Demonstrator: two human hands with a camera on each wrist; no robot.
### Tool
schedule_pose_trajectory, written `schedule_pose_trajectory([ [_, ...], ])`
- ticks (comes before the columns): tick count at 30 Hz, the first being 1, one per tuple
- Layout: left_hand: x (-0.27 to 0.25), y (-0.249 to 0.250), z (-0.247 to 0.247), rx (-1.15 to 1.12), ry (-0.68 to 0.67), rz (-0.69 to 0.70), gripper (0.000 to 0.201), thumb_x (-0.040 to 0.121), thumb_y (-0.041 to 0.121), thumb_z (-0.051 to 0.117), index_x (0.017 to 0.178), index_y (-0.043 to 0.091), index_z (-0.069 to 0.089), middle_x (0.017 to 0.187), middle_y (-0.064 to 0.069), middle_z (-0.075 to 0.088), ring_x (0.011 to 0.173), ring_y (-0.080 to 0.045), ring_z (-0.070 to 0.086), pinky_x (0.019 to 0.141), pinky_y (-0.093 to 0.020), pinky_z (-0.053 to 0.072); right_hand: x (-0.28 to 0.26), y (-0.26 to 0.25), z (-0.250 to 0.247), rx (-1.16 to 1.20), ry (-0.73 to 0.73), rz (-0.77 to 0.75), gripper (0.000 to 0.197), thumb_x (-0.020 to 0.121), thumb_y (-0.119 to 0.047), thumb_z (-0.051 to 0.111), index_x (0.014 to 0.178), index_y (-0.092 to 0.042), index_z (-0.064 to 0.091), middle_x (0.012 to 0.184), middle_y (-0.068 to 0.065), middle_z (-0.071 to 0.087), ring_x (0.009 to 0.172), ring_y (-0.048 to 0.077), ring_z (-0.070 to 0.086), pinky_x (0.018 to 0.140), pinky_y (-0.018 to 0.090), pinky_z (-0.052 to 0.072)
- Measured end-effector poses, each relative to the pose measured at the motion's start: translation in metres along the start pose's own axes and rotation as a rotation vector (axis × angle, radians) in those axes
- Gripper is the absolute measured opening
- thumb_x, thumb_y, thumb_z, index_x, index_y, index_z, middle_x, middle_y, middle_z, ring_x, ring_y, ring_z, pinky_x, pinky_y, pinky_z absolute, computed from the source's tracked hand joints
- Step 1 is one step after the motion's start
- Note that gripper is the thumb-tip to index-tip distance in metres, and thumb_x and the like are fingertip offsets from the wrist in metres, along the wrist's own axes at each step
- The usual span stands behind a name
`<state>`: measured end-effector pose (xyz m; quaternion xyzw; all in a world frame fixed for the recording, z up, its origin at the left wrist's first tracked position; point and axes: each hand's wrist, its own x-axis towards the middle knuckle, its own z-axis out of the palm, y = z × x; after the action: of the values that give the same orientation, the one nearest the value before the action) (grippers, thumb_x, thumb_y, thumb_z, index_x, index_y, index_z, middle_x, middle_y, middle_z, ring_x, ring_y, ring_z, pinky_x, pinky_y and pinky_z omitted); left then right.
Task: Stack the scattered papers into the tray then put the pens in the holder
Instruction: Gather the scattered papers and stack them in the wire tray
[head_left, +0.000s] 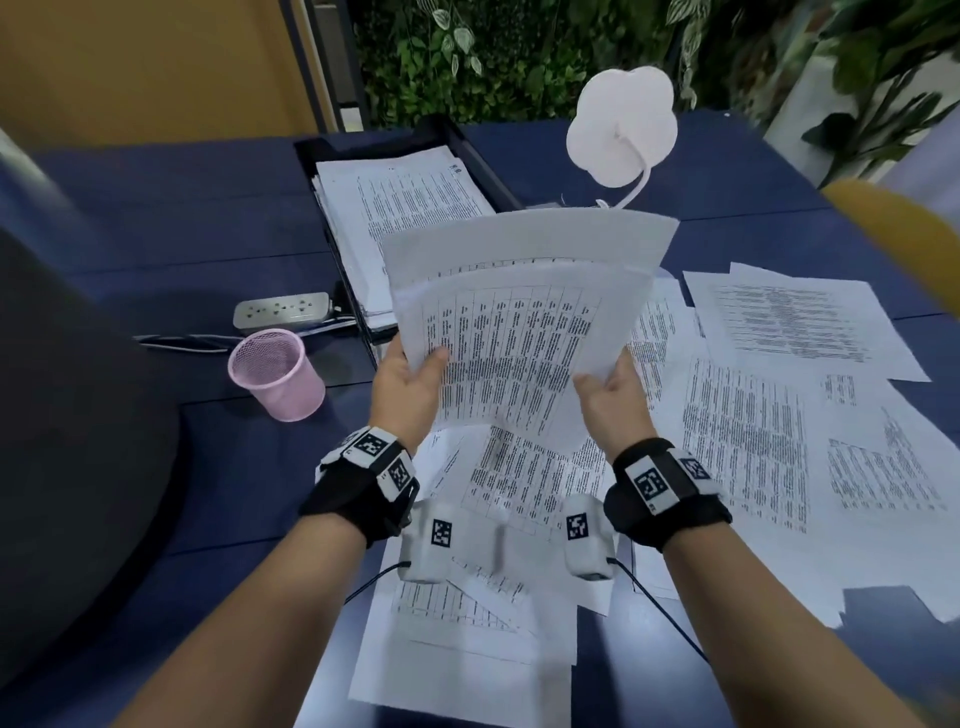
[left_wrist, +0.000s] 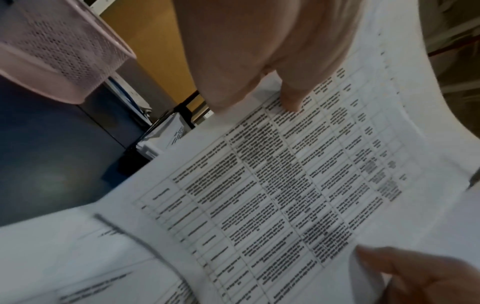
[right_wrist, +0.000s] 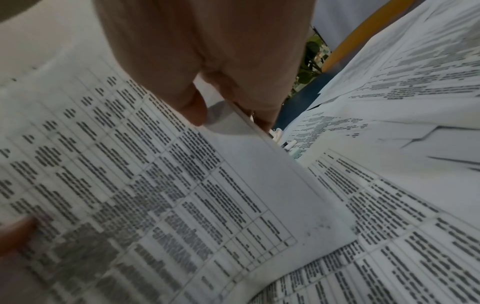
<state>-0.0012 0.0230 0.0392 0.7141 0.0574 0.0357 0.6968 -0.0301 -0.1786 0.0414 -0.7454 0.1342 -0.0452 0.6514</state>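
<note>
Two hands hold one sheaf of printed papers (head_left: 519, 332) up off the blue table (head_left: 156, 208). The left hand (head_left: 408, 387) pinches its near left corner, thumb on the printed face and fingers hidden behind; the right hand (head_left: 613, 400) pinches the near right edge the same way, its fingers also hidden behind the sheets in the head view. In the right wrist view the thumb (right_wrist: 192, 111) and a finger clamp the paper edge between them. How many sheets are in the sheaf cannot be told. Its far end curls upward and covers the near part of the black tray (head_left: 467, 150), so the front rim of that tray is out of sight. The sheaf's long axis runs away from the person, tilted up and leaning slightly right, top edge toward the white cloud-shaped lamp (head_left: 621, 127). The tray, long axis also running away, already holds a stack of papers (head_left: 395, 208). More loose sheets (head_left: 753, 415) lie overlapped on the table to the right and under the forearms, some cut off by the frame. The pink mesh holder (head_left: 275, 382) stands upright left of the hands, near a power strip (head_left: 283, 312). The print is too blurred to read
</note>
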Motion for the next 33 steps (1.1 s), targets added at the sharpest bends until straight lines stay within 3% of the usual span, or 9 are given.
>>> schedule_pose_trajectory([
  [2,0.0,0.001,-0.002,-0.011,0.018,0.016,0.029,0.093,0.005,0.055,0.114,0.024,0.058,0.105,0.011,0.066,0.102,-0.006,0.063,0.096,-0.032,0.047,0.003,0.003,-0.004,-0.061,0.048,-0.025,0.025,0.094,-0.004,0.05,0.117,-0.014,0.047,0.094,-0.011,0.059,0.077,-0.008,0.055,0.07,0.007,0.045],
  [4,0.0,0.0,-0.005,-0.024,0.023,0.016,0.03,0.093,0.003,0.054,0.118,0.02,0.055,0.104,0.014,0.065,0.096,0.001,0.063,0.091,-0.023,0.048,0.005,0.007,-0.007,-0.101,0.103,-0.045,0.012,0.092,-0.011,0.057,0.102,-0.015,0.052,0.091,0.0,0.063,0.077,0.004,0.06,0.071,0.017,0.047],
  [6,-0.002,-0.007,-0.01,0.044,0.016,-0.033,0.031,0.093,0.007,0.055,0.122,0.018,0.054,0.105,0.015,0.064,0.097,-0.001,0.062,0.086,-0.019,0.047,0.007,0.014,-0.008,-0.107,0.102,-0.012,0.011,0.09,-0.012,0.059,0.099,-0.017,0.054,0.098,0.007,0.066,0.086,0.017,0.061,0.075,0.027,0.049],
  [10,-0.008,-0.042,-0.017,0.249,-0.017,-0.181,0.047,0.093,0.019,0.057,0.137,0.01,0.044,0.13,0.0,0.057,0.12,-0.019,0.053,0.104,-0.033,0.041,0.005,0.032,-0.005,-0.23,0.011,0.104,0.011,0.091,-0.011,0.058,0.102,-0.012,0.056,0.101,0.006,0.065,0.094,0.023,0.062,0.08,0.031,0.05],
  [15,-0.023,-0.087,-0.028,0.257,-0.01,-0.407,0.037,0.092,0.015,0.058,0.129,0.013,0.051,0.125,-0.003,0.06,0.107,-0.022,0.058,0.095,-0.035,0.046,-0.005,0.059,0.0,-0.418,-0.132,0.271,0.02,0.091,-0.014,0.058,0.11,-0.007,0.057,0.108,0.009,0.064,0.095,0.025,0.061,0.082,0.03,0.047],
  [19,-0.021,-0.099,-0.037,0.201,-0.013,-0.492,0.033,0.093,0.01,0.057,0.125,0.015,0.054,0.117,-0.003,0.062,0.103,-0.023,0.058,0.096,-0.039,0.046,-0.013,0.067,-0.001,-0.409,-0.203,0.326,0.016,0.092,-0.016,0.056,0.107,-0.011,0.054,0.099,0.006,0.062,0.084,0.023,0.059,0.072,0.029,0.046],
  [24,-0.002,-0.096,-0.045,0.092,0.028,-0.516,0.03,0.091,0.01,0.058,0.121,0.017,0.055,0.118,-0.002,0.062,0.105,-0.025,0.06,0.096,-0.041,0.046,-0.009,0.072,-0.01,-0.351,-0.268,0.461,0.018,0.091,-0.014,0.055,0.109,-0.013,0.055,0.112,0.014,0.063,0.094,0.029,0.061,0.084,0.039,0.05],
  [28,0.021,-0.092,-0.044,0.088,0.03,-0.494,0.037,0.09,0.014,0.061,0.126,0.012,0.053,0.122,-0.005,0.062,0.105,-0.026,0.061,0.096,-0.044,0.048,-0.007,0.072,-0.015,-0.245,-0.378,0.667,0.031,0.093,-0.008,0.052,0.121,-0.018,0.049,0.117,0.005,0.054,0.103,0.032,0.054,0.063,0.04,0.057],
  [33,0.033,-0.101,-0.045,0.076,-0.006,-0.479,0.05,0.081,0.032,0.068,0.125,0.012,0.055,0.119,-0.003,0.065,0.106,-0.024,0.063,0.096,-0.048,0.048,0.009,0.071,-0.013,-0.224,-0.317,0.616,0.034,0.094,-0.007,0.052,0.124,-0.024,0.048,0.124,0.007,0.055,0.106,0.035,0.057,0.053,0.032,0.054],
])
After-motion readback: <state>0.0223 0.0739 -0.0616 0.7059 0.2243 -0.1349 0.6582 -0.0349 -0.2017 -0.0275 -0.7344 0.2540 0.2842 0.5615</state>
